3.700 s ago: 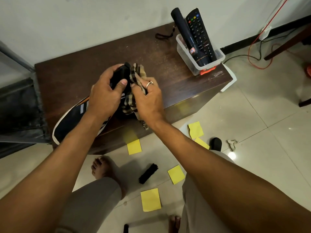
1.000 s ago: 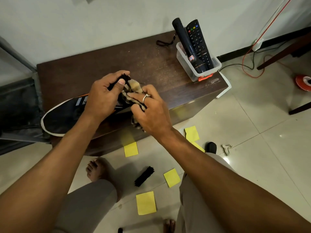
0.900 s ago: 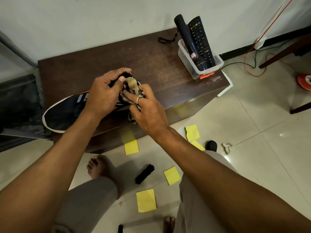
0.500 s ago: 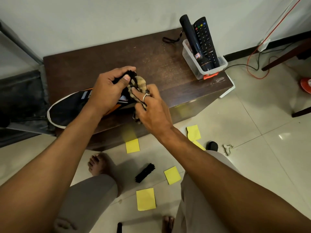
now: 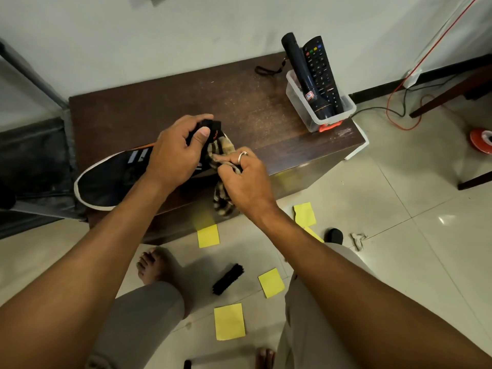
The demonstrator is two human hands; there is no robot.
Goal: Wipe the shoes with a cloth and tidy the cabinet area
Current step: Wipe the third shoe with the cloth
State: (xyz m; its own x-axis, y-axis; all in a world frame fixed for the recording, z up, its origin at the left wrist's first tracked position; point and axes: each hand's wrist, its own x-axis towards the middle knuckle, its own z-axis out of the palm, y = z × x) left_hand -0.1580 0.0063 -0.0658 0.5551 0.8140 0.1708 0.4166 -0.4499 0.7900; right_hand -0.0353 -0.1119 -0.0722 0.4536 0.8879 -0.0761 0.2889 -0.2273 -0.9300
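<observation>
Looking down, we see a dark wooden desk [image 5: 261, 102] set against a pale wall, its top speckled with dust. At its far right corner stands a clear plastic bin [image 5: 314, 113] holding a black flashlight [image 5: 306, 78] and a remote control [image 5: 323, 73], both leaning upright. On the tiled floor [image 5: 399, 209] below lie several yellow sticky notes [image 5: 229, 325] and a black brush [image 5: 228, 278] (well apart from the desk), while red and dark cables trail along the wall to the right.

Our left hand [image 5: 175, 153] is closed around the heel end of a black shoe [image 5: 111, 182] with a white sole edge, which overhangs the desk's near left edge. Our right hand [image 5: 245, 179], a ring on one finger, grips a checked cloth [image 5: 221, 166] pressed against the shoe beside the left thumb, its loose end hanging below the desk's near edge.
</observation>
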